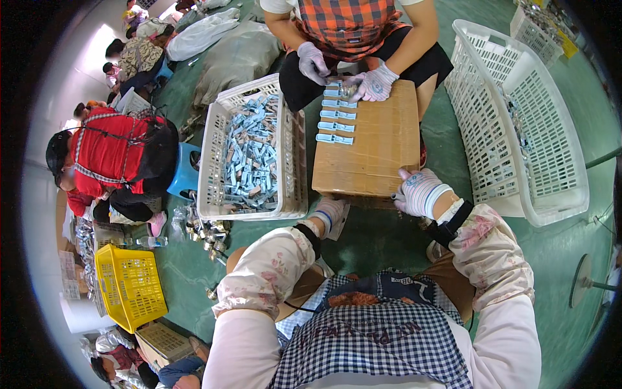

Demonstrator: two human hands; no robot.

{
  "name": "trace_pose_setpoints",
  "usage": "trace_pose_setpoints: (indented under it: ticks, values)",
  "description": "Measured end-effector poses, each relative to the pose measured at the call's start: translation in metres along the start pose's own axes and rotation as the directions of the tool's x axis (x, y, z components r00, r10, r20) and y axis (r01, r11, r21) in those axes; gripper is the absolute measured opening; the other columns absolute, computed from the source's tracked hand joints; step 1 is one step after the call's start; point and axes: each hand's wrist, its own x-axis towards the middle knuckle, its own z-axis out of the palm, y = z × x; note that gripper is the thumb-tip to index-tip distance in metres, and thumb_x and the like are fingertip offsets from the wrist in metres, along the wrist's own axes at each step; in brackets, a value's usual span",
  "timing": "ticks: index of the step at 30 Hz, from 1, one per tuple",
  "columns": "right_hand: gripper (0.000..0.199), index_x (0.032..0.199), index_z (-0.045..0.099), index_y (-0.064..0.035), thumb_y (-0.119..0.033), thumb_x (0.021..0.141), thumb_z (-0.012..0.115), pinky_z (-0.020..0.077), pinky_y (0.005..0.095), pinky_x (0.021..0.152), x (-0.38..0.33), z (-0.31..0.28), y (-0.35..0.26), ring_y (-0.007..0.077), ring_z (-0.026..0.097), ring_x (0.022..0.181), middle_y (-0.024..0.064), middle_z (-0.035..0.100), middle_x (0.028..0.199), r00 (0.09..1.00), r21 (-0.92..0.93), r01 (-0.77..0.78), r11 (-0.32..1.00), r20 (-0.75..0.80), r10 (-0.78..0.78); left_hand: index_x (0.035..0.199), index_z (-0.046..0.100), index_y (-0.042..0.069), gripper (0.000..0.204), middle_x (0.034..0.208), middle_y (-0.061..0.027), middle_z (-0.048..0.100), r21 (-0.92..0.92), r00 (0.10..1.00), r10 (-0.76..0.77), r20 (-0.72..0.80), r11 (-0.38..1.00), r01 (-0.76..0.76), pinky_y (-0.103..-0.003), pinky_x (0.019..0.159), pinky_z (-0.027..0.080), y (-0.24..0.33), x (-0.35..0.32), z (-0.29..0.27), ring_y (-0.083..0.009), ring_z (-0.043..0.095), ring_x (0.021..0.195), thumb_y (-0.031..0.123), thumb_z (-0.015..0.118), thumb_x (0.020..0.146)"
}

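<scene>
Between me and a co-worker stands a brown taped cardboard box (369,159), with several light blue clips (337,115) in a column along its left part. My gloved right hand (420,192) grips its near right corner, thumb on the top edge. At the near left edge is my gloved left hand (330,215); its fingers are mostly hidden by the box's edge. Across from me, the co-worker's two gloved hands (372,84) work at the far end of the column, over a clip and a small clear-and-metal piece I cannot make out.
Left of the box, a white crate (206,185) is filled with loose blue clips. A large white basket (479,139) stands at the right. Metal parts (210,238) lie on the green floor near a yellow crate (129,285). Other people sit at the far left.
</scene>
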Motion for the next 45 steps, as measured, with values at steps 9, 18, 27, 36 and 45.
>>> trace_pose_setpoints:
  ticks: [9,18,27,36,45]
  values:
    - [0.054,0.119,0.066,-0.0059,-0.049,0.092,0.049,0.0406,0.0446,0.099,-0.002,-0.004,-0.014,0.0293,0.054,0.123,0.0189,0.048,0.141,0.995,-0.004,-0.030,1.000,0.094,0.031,0.130,0.057,0.009,0.041,0.130,-0.0138,0.059,0.750,0.981,0.086,0.171,0.634,-0.186,-0.035,0.099,0.044,0.009,0.001,-0.003,-0.0318,0.055,0.118,0.033,0.046,0.098]
    - [0.053,0.122,0.065,-0.0080,-0.048,0.093,0.049,0.0399,0.0450,0.100,0.004,0.000,-0.021,0.0289,0.052,0.125,0.0194,0.044,0.145,0.991,-0.029,-0.018,0.999,0.134,0.022,0.133,0.055,0.011,0.043,0.134,-0.0123,0.056,0.468,0.962,0.259,0.089,0.841,-0.270,-0.034,0.103,0.041,-0.010,0.004,-0.004,-0.0300,0.053,0.122,0.033,0.042,0.098]
    - [0.046,0.112,0.069,-0.0110,-0.047,0.092,0.047,0.0419,0.0410,0.098,0.006,0.012,-0.010,0.0279,0.055,0.116,0.0196,0.048,0.138,1.000,-0.046,-0.007,0.999,0.027,0.008,0.136,0.053,0.012,0.045,0.138,-0.0108,0.054,0.539,0.936,0.337,0.105,0.772,-0.338,-0.034,0.108,0.038,-0.012,0.016,0.005,-0.0283,0.051,0.125,0.032,0.038,0.098]
    - [0.050,0.112,0.069,-0.0069,-0.048,0.092,0.047,0.0419,0.0415,0.098,0.005,0.007,-0.010,0.0283,0.055,0.118,0.0208,0.045,0.141,0.998,-0.057,-0.014,0.998,0.059,0.017,0.139,0.047,0.010,0.050,0.139,-0.0125,0.052,0.475,0.920,0.360,0.153,0.790,-0.388,-0.035,0.109,0.037,-0.024,0.031,0.011,-0.0309,0.049,0.126,0.037,0.038,0.098]
    - [0.051,0.112,0.069,-0.0060,-0.048,0.092,0.047,0.0417,0.0413,0.098,0.004,-0.004,-0.014,0.0290,0.056,0.117,0.0214,0.045,0.140,0.998,-0.037,-0.009,0.999,0.060,0.012,0.136,0.051,0.010,0.053,0.137,-0.0144,0.053,0.571,0.952,0.298,0.071,0.770,-0.284,-0.035,0.110,0.037,-0.040,0.047,0.012,-0.0320,0.049,0.127,0.043,0.045,0.096]
